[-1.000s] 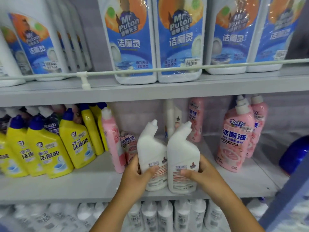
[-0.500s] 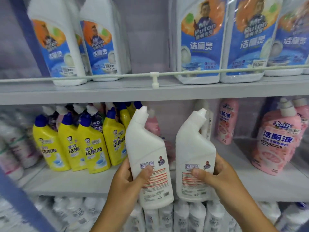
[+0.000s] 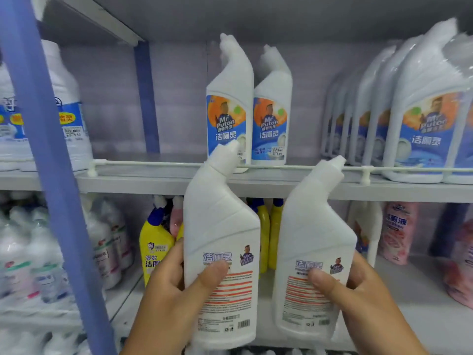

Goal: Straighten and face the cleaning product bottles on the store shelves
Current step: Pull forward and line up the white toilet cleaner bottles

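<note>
**Both hands loaded, one white bottle each**

Left hand grips the left bottle: thumb across the back label, fingers wrapped round the far side. Right hand grips the right bottle the same way, thumb on the label, fingers curled round its right edge. Both bottles are held up in front of the shelving, back labels (orange text lines, barcode) toward the camera, angled necks leaning right. The two are near each other, not touching. Their caps overlap the top shelf edge and its white rail.

On the top shelf behind them: a pair of matching bottles, upright, front labels out, touching side by side. Right of those, a packed row of the same product, shrink-wrapped. Bare shelf between the pair and the blue post.

Lower shelf: yellow bottles behind the left hand, pink bottles at right. Blue upright runs down the left foreground; blurred clear bottles beyond it.
</note>
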The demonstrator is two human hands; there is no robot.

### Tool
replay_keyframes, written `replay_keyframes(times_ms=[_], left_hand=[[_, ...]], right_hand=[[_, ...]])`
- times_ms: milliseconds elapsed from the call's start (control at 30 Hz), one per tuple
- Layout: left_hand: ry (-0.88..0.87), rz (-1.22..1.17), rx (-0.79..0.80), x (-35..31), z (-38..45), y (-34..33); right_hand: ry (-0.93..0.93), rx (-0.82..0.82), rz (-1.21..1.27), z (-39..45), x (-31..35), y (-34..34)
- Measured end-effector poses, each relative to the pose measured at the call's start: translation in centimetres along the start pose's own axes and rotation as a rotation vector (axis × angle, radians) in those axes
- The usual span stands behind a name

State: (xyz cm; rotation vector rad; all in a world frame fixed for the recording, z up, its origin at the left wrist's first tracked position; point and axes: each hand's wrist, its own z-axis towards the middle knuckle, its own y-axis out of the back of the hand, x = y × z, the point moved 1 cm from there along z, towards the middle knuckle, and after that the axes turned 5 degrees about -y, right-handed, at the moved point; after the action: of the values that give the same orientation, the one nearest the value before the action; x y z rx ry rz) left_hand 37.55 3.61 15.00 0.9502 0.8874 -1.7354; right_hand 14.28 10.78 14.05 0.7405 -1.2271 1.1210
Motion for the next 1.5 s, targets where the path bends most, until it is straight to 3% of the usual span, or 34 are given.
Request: replay_keyframes(times_ms=[300, 667, 1067, 1400, 1500], left_hand=[[-0.209, 0.025, 0.141, -6.3, 3.8, 3.1], [-0.409, -0.007, 0.133, -13.1, 10.3, -4.4], [-0.263, 0.188, -0.003, -10.9, 18.5, -13.2], [-0.075, 0.269, 0.021, -7.7, 20.0, -14.2], [-0.077, 0.27, 0.033, -8.5, 20.3, -13.9]], right_hand=[[0.223, 0.005, -0.026, 1.2, 7.1, -4.3], [0.405, -0.078, -0.118, 7.0, 19.0, -0.4], [0.23, -0.08, -0.275, 14.0, 18.8, 5.4], [0.08, -0.002, -0.222, 17.2, 15.9, 6.0], [0.067, -0.053, -0.233, 17.5, 16.3, 5.8]])
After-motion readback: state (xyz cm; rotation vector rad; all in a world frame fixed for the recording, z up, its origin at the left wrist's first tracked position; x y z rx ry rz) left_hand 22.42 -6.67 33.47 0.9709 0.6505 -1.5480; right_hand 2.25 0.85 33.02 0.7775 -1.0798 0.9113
